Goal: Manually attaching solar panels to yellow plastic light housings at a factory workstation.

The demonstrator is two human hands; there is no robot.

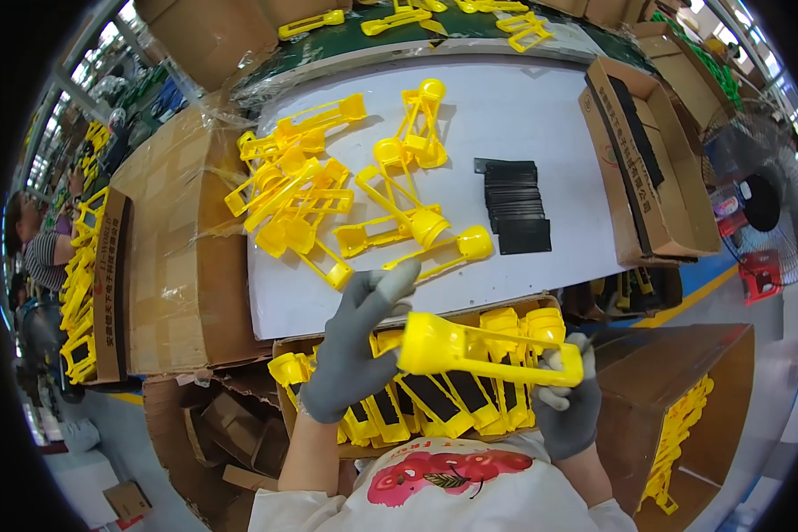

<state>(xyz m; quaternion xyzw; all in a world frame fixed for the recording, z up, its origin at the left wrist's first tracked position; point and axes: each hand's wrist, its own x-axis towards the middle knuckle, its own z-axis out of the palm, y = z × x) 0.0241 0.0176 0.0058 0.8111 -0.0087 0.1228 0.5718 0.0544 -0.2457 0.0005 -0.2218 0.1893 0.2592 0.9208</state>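
In front of my chest is a yellow plastic part (448,348), a long open frame with a round cup at one end. My right hand (569,403), in a grey glove, has its fingers closed around the frame's squared end. Beside the cup is my left hand (353,350), also gloved, with thumb and fingers apart; whether the thumb touches the cup I cannot tell. Under both hands stands a carton packed with similar yellow parts (434,408), many bearing black strips. Ahead on the white tabletop (328,306) lie a loose pile of yellow parts (297,199) and a fanned stack of black strips (514,204).
A large taped carton (182,239) borders the table's left side. At the right edge sits an open box (652,177) holding black pieces. Another carton (683,399) with yellow parts is at lower right, near a fan (758,191). More parts lie on a green conveyor (470,27).
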